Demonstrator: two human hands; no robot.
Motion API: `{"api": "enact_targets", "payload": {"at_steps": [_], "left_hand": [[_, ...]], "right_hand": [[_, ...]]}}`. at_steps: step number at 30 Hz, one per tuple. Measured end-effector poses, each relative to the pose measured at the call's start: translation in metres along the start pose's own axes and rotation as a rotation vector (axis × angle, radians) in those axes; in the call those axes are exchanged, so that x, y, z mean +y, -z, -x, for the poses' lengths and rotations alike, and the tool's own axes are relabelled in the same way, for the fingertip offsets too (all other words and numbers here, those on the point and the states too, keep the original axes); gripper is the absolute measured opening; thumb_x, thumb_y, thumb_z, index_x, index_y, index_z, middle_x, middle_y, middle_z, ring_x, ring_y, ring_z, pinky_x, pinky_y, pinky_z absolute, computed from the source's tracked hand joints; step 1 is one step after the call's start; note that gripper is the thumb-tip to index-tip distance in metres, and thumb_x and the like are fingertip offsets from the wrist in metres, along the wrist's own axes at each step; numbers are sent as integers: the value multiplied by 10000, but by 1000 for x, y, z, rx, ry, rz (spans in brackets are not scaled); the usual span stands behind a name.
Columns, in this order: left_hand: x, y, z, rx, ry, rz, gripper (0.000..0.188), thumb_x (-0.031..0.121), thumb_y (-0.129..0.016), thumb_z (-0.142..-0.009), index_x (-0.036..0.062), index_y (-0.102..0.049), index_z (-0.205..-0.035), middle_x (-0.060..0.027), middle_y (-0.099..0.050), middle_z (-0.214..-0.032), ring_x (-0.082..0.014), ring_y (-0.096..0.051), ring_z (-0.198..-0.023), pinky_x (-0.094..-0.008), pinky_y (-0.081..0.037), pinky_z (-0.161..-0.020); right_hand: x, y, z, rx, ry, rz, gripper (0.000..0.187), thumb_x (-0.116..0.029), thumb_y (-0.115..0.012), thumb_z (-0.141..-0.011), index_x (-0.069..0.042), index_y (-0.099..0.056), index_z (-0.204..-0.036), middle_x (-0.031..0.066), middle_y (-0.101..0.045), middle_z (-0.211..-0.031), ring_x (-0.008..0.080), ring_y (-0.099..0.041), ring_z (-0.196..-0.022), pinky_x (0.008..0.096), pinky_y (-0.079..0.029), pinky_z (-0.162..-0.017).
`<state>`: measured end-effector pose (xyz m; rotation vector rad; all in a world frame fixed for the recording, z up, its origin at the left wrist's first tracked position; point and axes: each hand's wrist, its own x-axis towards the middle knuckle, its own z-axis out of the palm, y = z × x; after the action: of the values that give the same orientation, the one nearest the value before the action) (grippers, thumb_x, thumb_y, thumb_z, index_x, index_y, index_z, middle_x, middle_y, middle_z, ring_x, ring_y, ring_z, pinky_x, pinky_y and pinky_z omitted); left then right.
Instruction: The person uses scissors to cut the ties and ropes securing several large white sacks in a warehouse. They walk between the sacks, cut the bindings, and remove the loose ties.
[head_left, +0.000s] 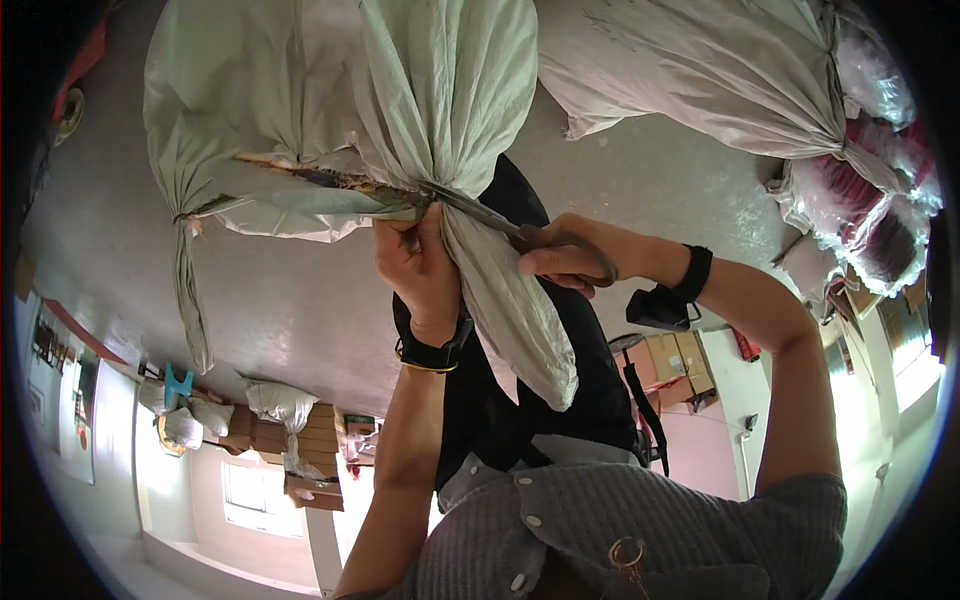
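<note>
A large whitish woven sack (440,80) fills the upper middle, its two corners gathered and tied. The left corner's tail (193,290) hangs thin and narrow; the right corner's tail (515,310) is wider and droops toward my lap. Just under the right-hand tie, my left hand (418,265) is closed on the sack's gathered cloth, beside a dark, frayed edge (340,180). My right hand (572,262) grips a pair of dark metal scissors (490,215) by the handles. The scissor blades lie across the gathered neck at the tie, close to my left fingertips.
Another tied whitish sack (690,80) lies at upper right, next to clear plastic-wrapped dark red goods (860,220). Grey floor (290,300) surrounds the sacks. Cardboard boxes (675,370) and stacked cartons with a white bag (285,405) stand farther off.
</note>
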<state>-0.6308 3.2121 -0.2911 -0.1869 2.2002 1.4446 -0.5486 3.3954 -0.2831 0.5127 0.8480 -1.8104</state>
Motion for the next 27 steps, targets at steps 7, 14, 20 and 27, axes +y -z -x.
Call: {"api": "enact_targets", "payload": {"at_steps": [7,14,20,27], "left_hand": [[-3,5,5,-55,-76,-137,111,24,-590,-859,-17,-510,-923,-50,-571,-843,-100,-512,-753,-230,-431,-699],[-5,5,-2,-35,-135,-192,57,-23,-579,-824,-37,-524,-813,-124,-538,-774,-204,-527,-661,-282,-422,-625],[3,1,3,31,42,28,78,4,-564,-860,-16,-514,-917,-62,-571,-840,-122,-533,-710,-217,-425,-627],[-26,27,3,-61,96,41,102,46,-541,-888,-4,-490,-959,-9,-525,-878,-50,-448,-710,-196,-385,-585]], "right_hand": [[9,-6,4,19,55,-116,578,-608,-535,-810,-71,-490,-602,-16,-428,-481,79,-471,-413,219,-365,-386],[-8,7,-7,-40,21,-15,566,-568,-491,-857,-69,-444,-594,-6,-434,-493,97,-489,-438,236,-383,-396],[-3,-3,2,56,-40,55,504,-498,-584,-833,-61,-469,-607,-7,-446,-488,92,-497,-438,240,-372,-400],[47,-13,25,304,174,-157,377,-396,-677,-799,-61,-511,-763,-20,-471,-534,73,-489,-466,214,-376,-422]]}}
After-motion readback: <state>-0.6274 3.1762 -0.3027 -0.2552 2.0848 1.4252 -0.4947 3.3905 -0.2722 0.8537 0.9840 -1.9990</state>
